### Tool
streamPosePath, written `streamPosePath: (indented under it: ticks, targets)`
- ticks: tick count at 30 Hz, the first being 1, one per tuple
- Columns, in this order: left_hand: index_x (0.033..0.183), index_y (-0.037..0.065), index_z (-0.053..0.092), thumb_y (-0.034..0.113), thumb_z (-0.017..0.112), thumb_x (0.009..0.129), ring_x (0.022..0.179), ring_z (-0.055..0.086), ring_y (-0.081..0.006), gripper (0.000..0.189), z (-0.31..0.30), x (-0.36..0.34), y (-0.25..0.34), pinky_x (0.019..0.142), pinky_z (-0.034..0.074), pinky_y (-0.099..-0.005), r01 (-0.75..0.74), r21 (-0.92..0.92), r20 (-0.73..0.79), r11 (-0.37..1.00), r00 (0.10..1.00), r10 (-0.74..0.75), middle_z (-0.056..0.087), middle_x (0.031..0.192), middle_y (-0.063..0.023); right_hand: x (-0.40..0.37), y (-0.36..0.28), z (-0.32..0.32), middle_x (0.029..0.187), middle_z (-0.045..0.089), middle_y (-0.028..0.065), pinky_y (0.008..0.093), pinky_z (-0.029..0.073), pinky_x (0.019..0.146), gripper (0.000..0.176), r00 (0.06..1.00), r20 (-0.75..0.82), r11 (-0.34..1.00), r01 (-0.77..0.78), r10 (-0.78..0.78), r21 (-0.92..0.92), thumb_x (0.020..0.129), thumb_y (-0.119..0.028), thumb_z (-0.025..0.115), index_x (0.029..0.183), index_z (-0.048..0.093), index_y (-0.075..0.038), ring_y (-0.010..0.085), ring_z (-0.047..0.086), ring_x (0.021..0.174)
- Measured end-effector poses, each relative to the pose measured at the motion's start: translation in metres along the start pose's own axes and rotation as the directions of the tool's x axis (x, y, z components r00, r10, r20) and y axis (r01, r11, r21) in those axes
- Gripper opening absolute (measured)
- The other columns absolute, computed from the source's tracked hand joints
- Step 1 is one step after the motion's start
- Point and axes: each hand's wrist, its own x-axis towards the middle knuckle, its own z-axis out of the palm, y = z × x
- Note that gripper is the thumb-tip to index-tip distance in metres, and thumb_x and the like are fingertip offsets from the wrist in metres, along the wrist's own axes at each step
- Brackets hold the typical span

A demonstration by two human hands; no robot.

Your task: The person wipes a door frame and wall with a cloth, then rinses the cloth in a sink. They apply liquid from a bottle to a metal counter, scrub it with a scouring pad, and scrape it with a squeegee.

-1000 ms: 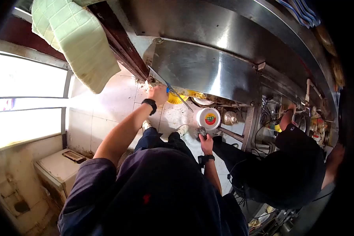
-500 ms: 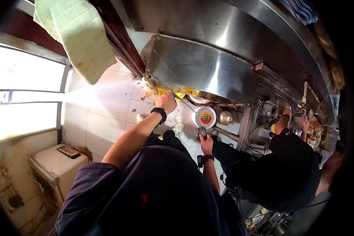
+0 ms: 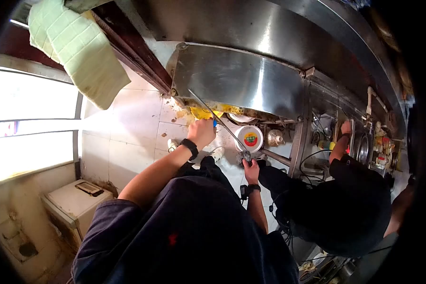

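Observation:
My left hand [image 3: 202,133] is closed in a fist, a small blue piece showing at its knuckles. A long thin metal rod [image 3: 204,103] runs diagonally past the fist and appears gripped there, though the contact is partly hidden. Down to the right, my right hand [image 3: 252,171] pinches a dark grey steel wool scourer [image 3: 243,156]. The rod's lower end meets the scourer. Just beyond it, a white bucket [image 3: 249,138] with a red, yellow and green label stands on the floor.
A stainless steel counter [image 3: 236,78] lies ahead, with a yellow item [image 3: 201,113] below its edge. A clear plastic jug [image 3: 275,137] is beside the bucket. At right, a co-worker in black [image 3: 336,203] reaches toward the sink area. A pale cloth [image 3: 80,52] hangs upper left above a white box [image 3: 78,196].
The rod has shifted right and down, and its lower end now touches the scourer. My left hand has come slightly nearer to me. The co-worker's arms have moved.

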Motion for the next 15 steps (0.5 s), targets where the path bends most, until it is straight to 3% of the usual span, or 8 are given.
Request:
streamPosePath:
  ticks: [6,11,13,15]
  targets:
    - [0.114,0.012,0.066,0.033,0.061,0.090,0.074,0.069,-0.0365,0.032,-0.036,0.020,0.014,0.064,0.055,-0.0488,-0.305,0.119,-0.044,0.945,0.949,0.311,0.070,0.080,-0.0162,-0.003,-0.020,-0.004,0.091,0.066,0.0272,0.0466,0.050,0.076,0.041,0.992,0.048,0.986,-0.124,0.119,0.112,0.086,-0.035,0.072,0.092,0.062,0.004,0.0447,0.064,0.087]
    - [0.127,0.016,0.062,0.034,0.059,0.092,0.074,0.069,-0.0350,0.040,-0.031,0.072,0.066,0.063,0.055,-0.0487,-0.593,0.147,0.072,0.791,0.804,0.590,0.069,0.078,-0.0161,-0.016,-0.022,-0.007,0.091,0.066,0.0264,0.0474,0.050,0.075,0.039,0.981,0.076,0.958,-0.192,0.180,0.212,0.086,-0.033,0.072,0.094,0.063,0.003,0.0446,0.064,0.088]
    - [0.124,0.017,0.065,0.036,0.060,0.092,0.076,0.069,-0.0355,0.037,-0.030,0.097,0.101,0.065,0.054,-0.0491,-0.631,0.135,0.113,0.764,0.776,0.621,0.069,0.078,-0.0177,-0.023,-0.019,-0.011,0.092,0.066,0.0256,0.0470,0.050,0.075,0.038,0.974,0.061,0.955,-0.228,0.220,0.190,0.086,-0.032,0.073,0.094,0.062,0.003,0.0442,0.064,0.087]
    - [0.116,0.016,0.068,0.037,0.062,0.091,0.076,0.069,-0.0369,0.033,-0.023,0.127,0.136,0.067,0.054,-0.0499,-0.733,0.142,0.112,0.665,0.679,0.725,0.069,0.078,-0.0174,-0.036,-0.019,-0.019,0.087,0.066,0.0236,0.0433,0.049,0.070,0.040,0.966,-0.014,0.925,-0.244,0.259,0.290,0.086,-0.033,0.074,0.087,0.061,0.005,0.0373,0.064,0.079]
